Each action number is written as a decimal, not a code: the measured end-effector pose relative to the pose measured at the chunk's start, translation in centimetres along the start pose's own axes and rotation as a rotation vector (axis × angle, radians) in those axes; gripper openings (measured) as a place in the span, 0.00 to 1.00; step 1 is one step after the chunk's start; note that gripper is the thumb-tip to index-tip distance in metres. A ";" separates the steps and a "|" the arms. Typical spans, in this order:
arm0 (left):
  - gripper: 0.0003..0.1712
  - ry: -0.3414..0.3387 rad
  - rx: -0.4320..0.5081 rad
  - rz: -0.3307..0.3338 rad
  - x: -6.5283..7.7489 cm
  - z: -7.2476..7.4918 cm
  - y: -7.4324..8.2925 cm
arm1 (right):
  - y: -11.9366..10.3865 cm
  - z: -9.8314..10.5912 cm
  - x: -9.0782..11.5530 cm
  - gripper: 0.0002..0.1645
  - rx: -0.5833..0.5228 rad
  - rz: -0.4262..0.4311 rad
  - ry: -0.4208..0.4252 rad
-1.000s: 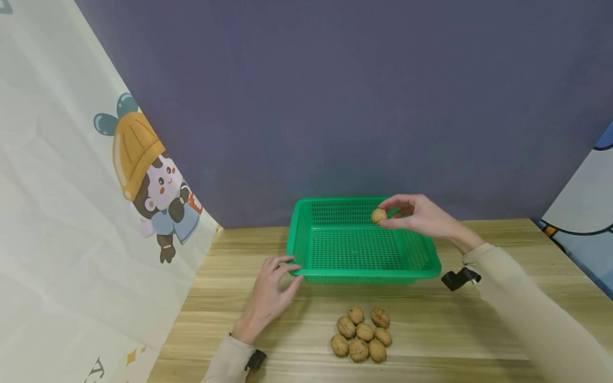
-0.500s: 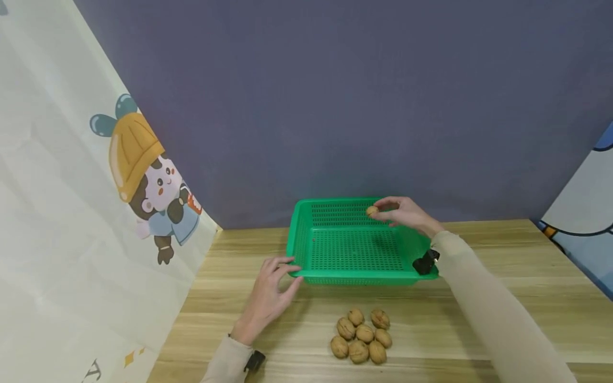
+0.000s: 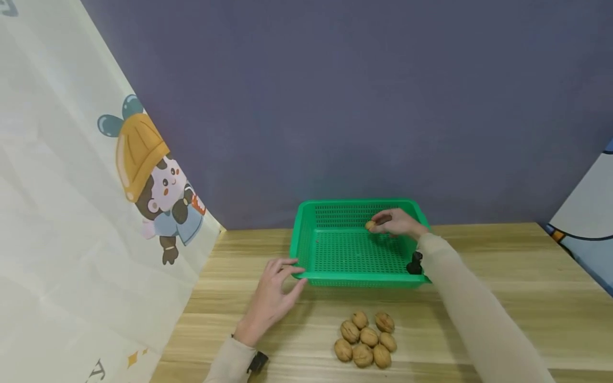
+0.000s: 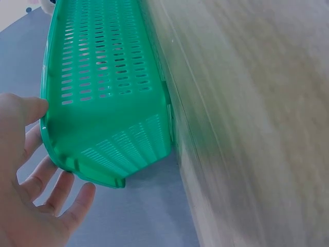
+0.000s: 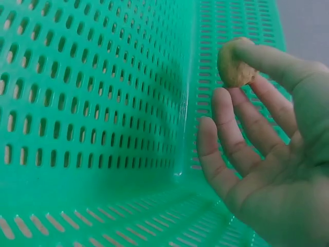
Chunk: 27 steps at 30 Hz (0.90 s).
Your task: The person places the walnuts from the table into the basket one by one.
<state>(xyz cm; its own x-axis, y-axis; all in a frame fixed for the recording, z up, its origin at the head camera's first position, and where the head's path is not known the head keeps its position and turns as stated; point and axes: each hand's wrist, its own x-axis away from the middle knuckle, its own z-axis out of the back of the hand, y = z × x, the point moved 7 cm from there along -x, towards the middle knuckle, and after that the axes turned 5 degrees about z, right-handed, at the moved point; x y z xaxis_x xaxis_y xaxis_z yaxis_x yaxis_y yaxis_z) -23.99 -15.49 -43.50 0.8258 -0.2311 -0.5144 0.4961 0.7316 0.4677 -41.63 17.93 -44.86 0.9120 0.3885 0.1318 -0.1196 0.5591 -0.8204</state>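
Observation:
My right hand (image 3: 395, 222) pinches a walnut (image 3: 370, 225) between thumb and fingertips, low inside a green plastic basket (image 3: 361, 275). In the right wrist view the thumb presses on that walnut (image 5: 236, 64), near the slotted wall, while the lower fingers stay loose. My left hand (image 3: 271, 295) is at the basket's near left corner. Seen from the left wrist, its thumb and spread, fairly straight fingers touch the rim (image 4: 45, 110) on both sides of the corner. Several walnuts (image 3: 369, 336) lie in a cluster on the table in front of the basket.
The basket stands on a wood-grain table (image 3: 483, 276), close to a dark blue-grey backdrop (image 3: 364, 106). A white sheet with a printed cartoon figure (image 3: 158, 170) hangs on the left. Another printed panel (image 3: 586, 213) is at the right edge.
My right hand has moved left and then down into the basket, with the walnut held throughout. The left hand keeps its place at the corner. The walnut cluster is unchanged.

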 end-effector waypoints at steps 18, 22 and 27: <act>0.12 0.018 0.008 -0.012 0.1 0.0 0.3 | 1.0 -1.3 -0.8 0.34 0.171 -0.027 -0.050; 0.12 0.010 0.013 0.000 0.1 0.0 0.3 | 0.9 -1.4 -0.8 0.35 0.184 -0.027 -0.063; 0.12 0.005 0.020 0.008 0.1 0.1 0.2 | -0.4 -0.7 0.0 0.38 0.178 0.000 -0.078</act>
<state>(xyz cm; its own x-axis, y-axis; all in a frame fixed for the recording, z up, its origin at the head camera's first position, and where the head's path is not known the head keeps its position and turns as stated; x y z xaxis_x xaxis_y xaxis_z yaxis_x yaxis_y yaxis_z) -23.75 -15.38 -43.42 0.8286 -0.2214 -0.5143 0.4944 0.7205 0.4863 -41.35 17.20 -44.96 0.8798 0.4401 0.1797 -0.1935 0.6768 -0.7103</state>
